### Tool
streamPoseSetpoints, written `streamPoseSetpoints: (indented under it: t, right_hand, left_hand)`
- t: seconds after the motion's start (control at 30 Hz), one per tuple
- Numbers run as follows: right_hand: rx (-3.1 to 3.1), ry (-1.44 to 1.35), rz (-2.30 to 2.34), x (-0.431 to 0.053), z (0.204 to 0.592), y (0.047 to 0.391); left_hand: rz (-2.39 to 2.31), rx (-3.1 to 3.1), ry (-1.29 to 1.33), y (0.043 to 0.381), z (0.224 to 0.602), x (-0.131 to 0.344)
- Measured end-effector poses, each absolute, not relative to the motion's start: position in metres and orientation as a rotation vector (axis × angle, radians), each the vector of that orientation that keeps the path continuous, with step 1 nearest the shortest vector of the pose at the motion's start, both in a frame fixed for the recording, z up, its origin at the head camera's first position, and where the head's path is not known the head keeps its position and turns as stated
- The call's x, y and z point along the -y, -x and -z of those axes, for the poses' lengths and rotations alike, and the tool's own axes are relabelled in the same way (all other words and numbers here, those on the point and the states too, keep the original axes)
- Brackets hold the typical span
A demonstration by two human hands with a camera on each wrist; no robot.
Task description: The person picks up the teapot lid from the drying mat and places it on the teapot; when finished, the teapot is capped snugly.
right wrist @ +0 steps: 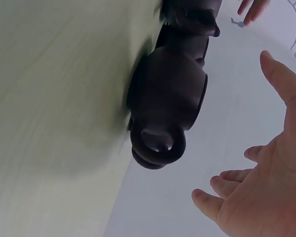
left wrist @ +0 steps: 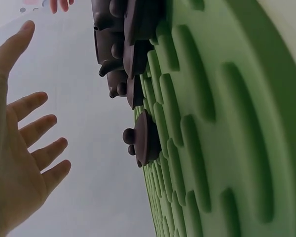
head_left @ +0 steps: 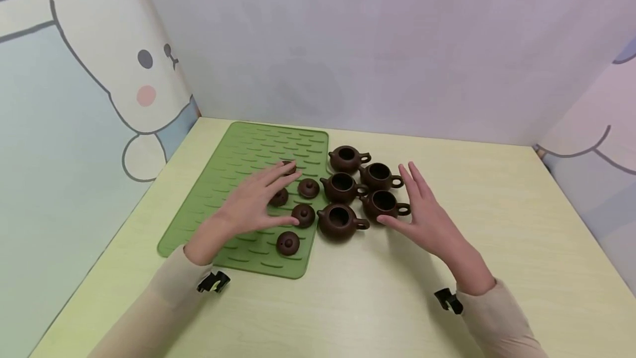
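My left hand (head_left: 250, 198) hovers over the green mat with its fingers spread, touching nothing. Under and beside it lie several dark brown teapot lids, among them a round-knobbed lid (head_left: 308, 188) and a front lid (head_left: 288, 243); the hand partly covers two others. In the left wrist view, a gap separates the fingers from the nearest lid (left wrist: 144, 138). Several lidless brown teapots stand right of the lids, including a front teapot (head_left: 338, 222). Beside the right-hand teapot (head_left: 384, 203) my right hand (head_left: 429, 222) is held in the air, fingers extended and holding nothing.
The ridged green mat (head_left: 199, 225) lies on the left of a pale wooden table (head_left: 502, 209). One teapot stands by its right edge (head_left: 346, 159) at the back. Printed cloth walls (head_left: 348, 59) enclose the table at the back and sides.
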State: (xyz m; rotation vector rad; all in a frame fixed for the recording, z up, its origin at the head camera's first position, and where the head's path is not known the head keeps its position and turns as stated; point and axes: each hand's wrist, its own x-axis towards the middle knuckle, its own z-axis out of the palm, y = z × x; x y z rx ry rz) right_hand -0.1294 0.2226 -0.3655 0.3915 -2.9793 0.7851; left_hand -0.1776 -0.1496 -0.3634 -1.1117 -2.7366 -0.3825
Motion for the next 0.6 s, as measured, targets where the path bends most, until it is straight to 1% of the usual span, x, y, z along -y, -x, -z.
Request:
streamPoseSetpoints:
  t: [0.6]
  right_hand:
    - [2.971,-0.479,-0.814,-0.201,0.367,0.127]
  left_hand:
    - [0.612,2.868,1.118,0.163,0.366,0.153]
